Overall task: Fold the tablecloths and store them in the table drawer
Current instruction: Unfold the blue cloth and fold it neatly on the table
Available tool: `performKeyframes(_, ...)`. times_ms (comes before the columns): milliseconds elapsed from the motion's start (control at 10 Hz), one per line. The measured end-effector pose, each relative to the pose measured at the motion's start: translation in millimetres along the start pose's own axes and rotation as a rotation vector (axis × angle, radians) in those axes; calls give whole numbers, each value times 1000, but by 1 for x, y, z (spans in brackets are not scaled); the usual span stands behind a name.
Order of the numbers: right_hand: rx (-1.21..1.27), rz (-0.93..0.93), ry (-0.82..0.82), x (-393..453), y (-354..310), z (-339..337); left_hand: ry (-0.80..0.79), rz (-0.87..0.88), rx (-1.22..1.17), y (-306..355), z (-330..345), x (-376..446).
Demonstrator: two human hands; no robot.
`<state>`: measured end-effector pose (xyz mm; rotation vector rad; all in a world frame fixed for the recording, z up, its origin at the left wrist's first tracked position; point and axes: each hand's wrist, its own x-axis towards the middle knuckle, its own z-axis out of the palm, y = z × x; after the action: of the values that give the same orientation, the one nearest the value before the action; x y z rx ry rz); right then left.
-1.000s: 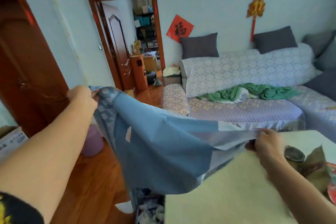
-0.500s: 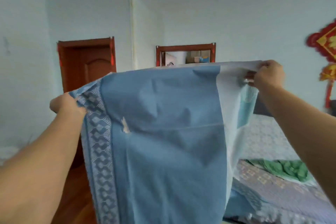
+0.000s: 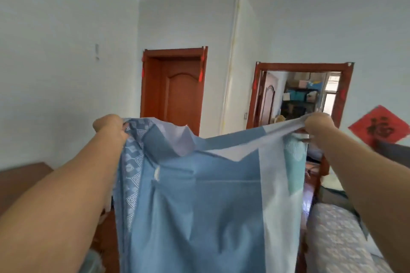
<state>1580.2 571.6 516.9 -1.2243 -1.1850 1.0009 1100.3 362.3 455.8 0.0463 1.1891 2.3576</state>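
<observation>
Both arms reach forward at chest height, holding a blue tablecloth (image 3: 199,206) up in the air by its top edge. The left hand (image 3: 109,125) grips the corner with the patterned border, fingers curled round the bunched fabric; the right hand (image 3: 318,123) pinches the pale-striped corner. Between them the top edge sags, and the cloth hangs straight down, covering the lower view.

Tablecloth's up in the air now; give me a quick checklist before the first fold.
1. Left hand grip on the tablecloth corner: ok.
2. Right hand grip on the other corner: ok.
3. Top edge taut and level: not ok, it sags and flops over mid-span.
4. Cloth hanging free: ok as far as visible.
5. Bottom edge off the floor: cannot tell, out of frame.
6. Table drawer open: cannot tell, not in view.
</observation>
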Motion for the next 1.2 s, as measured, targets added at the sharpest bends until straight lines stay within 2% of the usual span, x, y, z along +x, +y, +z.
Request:
performKeyframes(100,172,171,117,14,8,34,67,37,28,-7,-12,18)
performKeyframes(200,150,-23,121,28,-1,34,-2,141,-47,11,-26,7)
performKeyframes(300,357,-220,272,30,-26,11,-44,293,-190,23,-9,-3)
performKeyframes(400,413,-251,333,39,-47,-24,-116,156,-76,31,21,-20)
performKeyframes(500,381,-147,168,42,-39,-79,-183,78,-13,17,46,-40)
performKeyframes(600,281,-216,124,26,-37,-142,-284,93,-158,5,74,-84)
performKeyframes(700,449,-354,270,7,-66,-203,-439,189,-318,12,116,-138)
performKeyframes(800,637,-477,275,-26,-101,-273,-503,163,-468,22,147,-198)
performKeyframes(900,725,-533,223,-78,-114,-356,-568,102,-590,4,147,-264)
performKeyframes(1000,715,-508,237,-130,-93,-440,-575,29,-617,-33,119,-339)
performKeyframes(1200,689,-385,327,-236,1,-572,-467,-88,-472,-129,-17,-472)
